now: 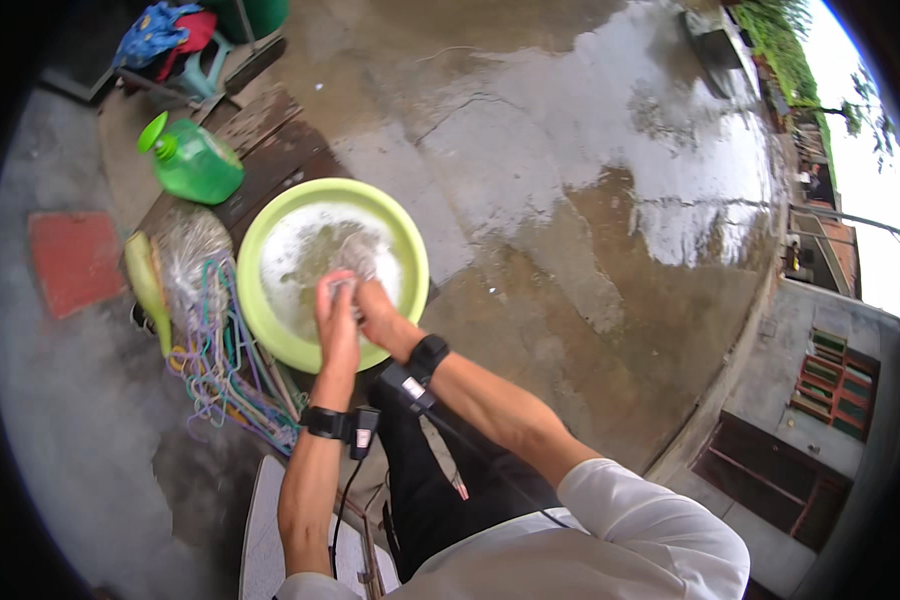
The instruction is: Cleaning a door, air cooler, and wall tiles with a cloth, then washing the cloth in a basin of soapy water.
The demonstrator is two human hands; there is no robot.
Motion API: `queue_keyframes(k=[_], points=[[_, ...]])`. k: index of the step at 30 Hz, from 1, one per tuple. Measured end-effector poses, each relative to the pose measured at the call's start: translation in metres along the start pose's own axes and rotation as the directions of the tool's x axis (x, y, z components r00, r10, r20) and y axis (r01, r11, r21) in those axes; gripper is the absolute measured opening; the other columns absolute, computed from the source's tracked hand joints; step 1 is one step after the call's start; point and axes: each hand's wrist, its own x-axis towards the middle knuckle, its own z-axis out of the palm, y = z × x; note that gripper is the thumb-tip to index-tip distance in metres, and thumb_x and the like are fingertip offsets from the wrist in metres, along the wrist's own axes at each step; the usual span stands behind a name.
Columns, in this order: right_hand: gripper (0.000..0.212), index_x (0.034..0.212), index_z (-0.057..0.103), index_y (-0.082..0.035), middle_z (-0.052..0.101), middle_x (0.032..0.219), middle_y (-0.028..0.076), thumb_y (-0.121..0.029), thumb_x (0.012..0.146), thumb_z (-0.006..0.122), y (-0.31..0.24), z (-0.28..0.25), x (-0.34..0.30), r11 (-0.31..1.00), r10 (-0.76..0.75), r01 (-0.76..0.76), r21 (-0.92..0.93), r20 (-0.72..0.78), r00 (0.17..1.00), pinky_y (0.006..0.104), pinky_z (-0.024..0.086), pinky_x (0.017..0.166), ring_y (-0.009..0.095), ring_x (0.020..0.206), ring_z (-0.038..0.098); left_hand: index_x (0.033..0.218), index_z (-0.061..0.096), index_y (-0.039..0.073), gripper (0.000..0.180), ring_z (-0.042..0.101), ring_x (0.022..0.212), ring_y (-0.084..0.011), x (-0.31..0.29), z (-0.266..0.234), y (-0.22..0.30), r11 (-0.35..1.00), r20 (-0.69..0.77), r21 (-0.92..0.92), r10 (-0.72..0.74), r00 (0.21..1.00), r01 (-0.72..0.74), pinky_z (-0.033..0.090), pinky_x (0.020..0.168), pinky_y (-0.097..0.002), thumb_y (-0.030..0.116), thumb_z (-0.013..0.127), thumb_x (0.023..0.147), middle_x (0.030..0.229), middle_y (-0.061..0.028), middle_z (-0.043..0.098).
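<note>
A yellow-green basin point(419, 262) holds water covered with white suds point(290, 240). Over its near side my left hand point(336, 308) and my right hand point(378, 314) are pressed together. Between them they grip a small greyish wet cloth point(358, 257), part of which sticks out past the fingers toward the basin's middle. The cloth's exact kind cannot be made out, and the rest of it is hidden in my hands. Both hands are closed, with the fingers partly covered by each other.
The basin stands on a dark wooden bench point(288, 152). Left of it are a green pump bottle point(198, 162), a clear plastic bag point(192, 245) and a heap of coloured hangers point(220, 360). Clothes point(157, 36) lie on a stool at the back. Wet concrete point(530, 190) spreads to the right.
</note>
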Motion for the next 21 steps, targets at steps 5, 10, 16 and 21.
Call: queue_keyframes(k=[5,10,16,21], points=[[0.023,0.105,0.051,0.002,0.058,0.097,0.014,-0.010,0.088,0.043,0.015,0.003,0.005,0.999,-0.048,0.048,0.007,0.067,0.997,0.0368,0.048,0.069,0.022,0.083,0.057,0.121,0.046,0.007,0.029,0.040,0.118,-0.0203,0.010,-0.013,-0.002,0.984,0.048,0.115,0.128,0.991,-0.133,0.032,0.099,-0.0315,0.018,0.036,0.096,0.128,-0.0096,0.044],[0.026,0.107,0.048,0.004,0.058,0.088,0.014,-0.014,0.088,0.048,0.001,0.014,-0.017,0.996,-0.083,0.085,0.040,-0.045,0.996,0.0344,0.046,0.063,0.022,0.074,0.056,0.134,0.036,0.006,0.040,0.045,0.114,-0.0192,-0.001,-0.010,0.004,0.988,0.031,-0.134,-0.072,0.997,0.076,0.036,0.097,-0.0300,0.011,0.033,0.095,0.130,-0.0112,0.044],[0.024,0.106,0.055,0.003,0.062,0.094,0.011,-0.008,0.085,0.052,0.005,0.021,-0.026,0.935,-0.224,0.244,-0.256,0.104,0.969,0.0320,0.047,0.067,0.016,0.080,0.058,0.133,0.036,0.003,0.038,0.054,0.102,-0.0182,0.015,-0.044,-0.006,0.962,0.042,-0.136,-0.234,0.971,0.237,0.043,0.086,-0.0287,0.016,0.035,0.096,0.120,-0.0091,0.052],[0.026,0.100,0.059,0.002,0.062,0.083,0.005,0.003,0.075,0.051,-0.009,-0.001,-0.032,0.847,-0.245,0.342,-0.408,0.271,0.931,0.0282,0.046,0.065,0.016,0.079,0.057,0.125,0.044,0.004,0.039,0.056,0.096,-0.0192,0.015,-0.063,0.004,0.854,0.222,-0.368,-0.303,0.927,0.367,0.044,0.084,-0.0325,0.019,0.037,0.090,0.112,-0.0096,0.056]])
